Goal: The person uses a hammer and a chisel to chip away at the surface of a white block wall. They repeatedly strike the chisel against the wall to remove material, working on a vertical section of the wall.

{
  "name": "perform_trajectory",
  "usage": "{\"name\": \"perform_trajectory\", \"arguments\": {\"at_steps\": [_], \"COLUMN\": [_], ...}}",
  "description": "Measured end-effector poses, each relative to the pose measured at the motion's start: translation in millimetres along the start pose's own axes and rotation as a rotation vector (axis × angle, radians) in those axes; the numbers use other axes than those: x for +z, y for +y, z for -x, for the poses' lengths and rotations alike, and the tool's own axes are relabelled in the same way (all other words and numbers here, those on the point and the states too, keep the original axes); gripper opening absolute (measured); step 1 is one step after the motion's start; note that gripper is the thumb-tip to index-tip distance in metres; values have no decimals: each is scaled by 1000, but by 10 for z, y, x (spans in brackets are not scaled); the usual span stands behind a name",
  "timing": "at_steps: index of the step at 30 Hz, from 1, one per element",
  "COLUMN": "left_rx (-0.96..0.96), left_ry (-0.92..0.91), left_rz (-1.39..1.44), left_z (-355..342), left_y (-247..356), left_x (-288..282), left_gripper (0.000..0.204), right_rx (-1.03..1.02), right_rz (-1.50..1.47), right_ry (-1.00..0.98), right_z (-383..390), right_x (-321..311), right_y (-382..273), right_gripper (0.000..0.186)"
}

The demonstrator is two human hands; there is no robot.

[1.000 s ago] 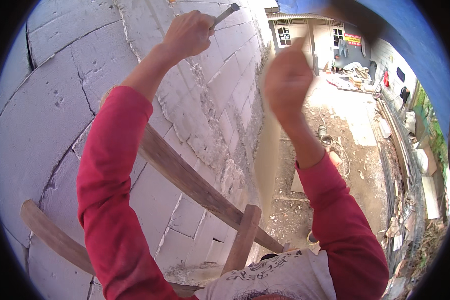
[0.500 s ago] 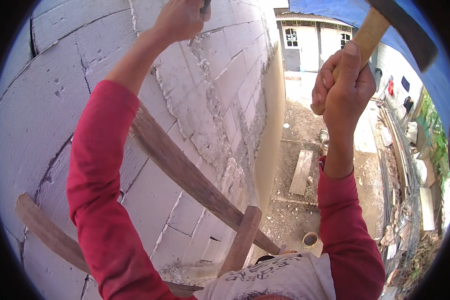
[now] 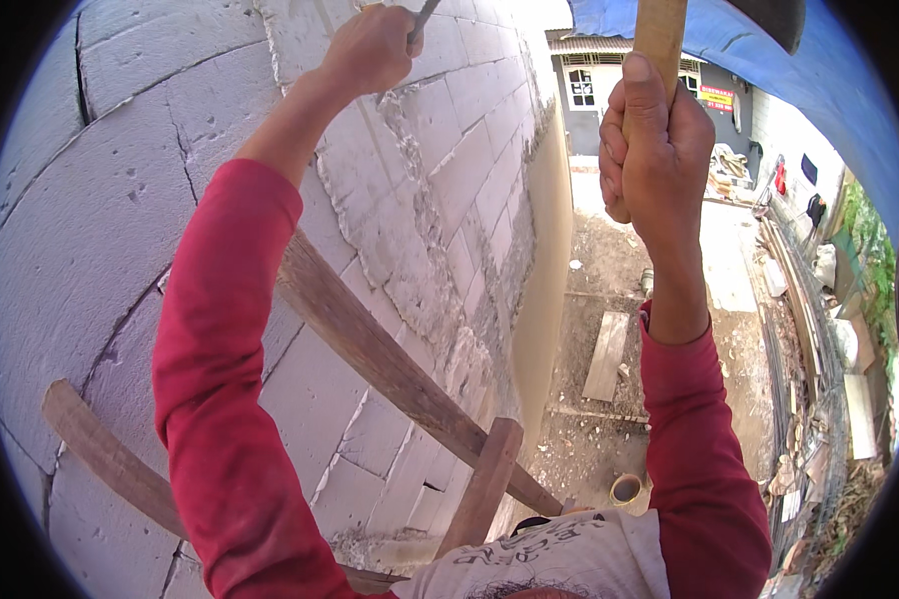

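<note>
Up at the top, my left hand (image 3: 373,50) is closed round a thin dark metal chisel (image 3: 427,16), held against or close to the pale block wall (image 3: 120,230); whether its tip touches is out of view. My right hand (image 3: 659,150) grips a hammer by its wooden handle (image 3: 659,35), thumb laid along the wood. The dark hammer head (image 3: 777,18) is partly cut off by the upper edge. A rough, chipped strip (image 3: 410,215) runs down the wall below my left hand.
Wooden beams (image 3: 370,344) and a short crosspiece (image 3: 484,484) stand between me and the wall. Far below, a plank (image 3: 606,356) and a bucket (image 3: 625,488) are on the dirt ground. Long bars and debris (image 3: 804,329) line the right. Blue tarp (image 3: 709,28) hangs overhead.
My right hand and the hammer have shifted left, and the handle stands more upright. My left hand with the chisel appears slightly lower and further right.
</note>
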State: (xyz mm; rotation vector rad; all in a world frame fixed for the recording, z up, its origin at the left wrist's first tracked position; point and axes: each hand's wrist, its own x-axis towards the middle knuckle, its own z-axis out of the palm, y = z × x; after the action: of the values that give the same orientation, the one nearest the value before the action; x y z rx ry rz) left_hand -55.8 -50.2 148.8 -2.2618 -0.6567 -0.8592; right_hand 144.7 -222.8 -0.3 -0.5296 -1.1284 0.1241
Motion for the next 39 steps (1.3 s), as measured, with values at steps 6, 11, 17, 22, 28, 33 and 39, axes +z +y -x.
{"name": "perform_trajectory", "arguments": {"at_steps": [6, 11, 17, 22, 28, 33, 39], "left_rx": [-62, -81, -76, -74, -89, -72, -89], "left_ry": [-58, 42, 46, 63, 54, 152, 148], "left_rz": [-28, -6, -120, -79, -91, -46, -38], "left_z": [36, -43, 22, -3, 74, 22, 28], "left_y": [-26, -37, -72, 1, -37, -200, -90], "left_x": [-9, 99, 166, 222, 235, 159, 114], "left_gripper": [8, 8, 9, 7, 10, 14, 13], "right_rx": [-276, -458, -144, -468, 94, 6, -91], "right_rz": [11, 298, 445, -211, 475, 170, 7], "right_ry": [63, 109, -83, -45, -245, -4, 42], "right_z": [-202, -384, -408, -751, -132, -148, -136], "right_x": [147, 425, 325, 168, 294, 96, 87], "right_y": [-188, 259, 207, 273, 519, 397, 113], "right_gripper": [46, 40, 52, 41, 51, 49, 44]}}
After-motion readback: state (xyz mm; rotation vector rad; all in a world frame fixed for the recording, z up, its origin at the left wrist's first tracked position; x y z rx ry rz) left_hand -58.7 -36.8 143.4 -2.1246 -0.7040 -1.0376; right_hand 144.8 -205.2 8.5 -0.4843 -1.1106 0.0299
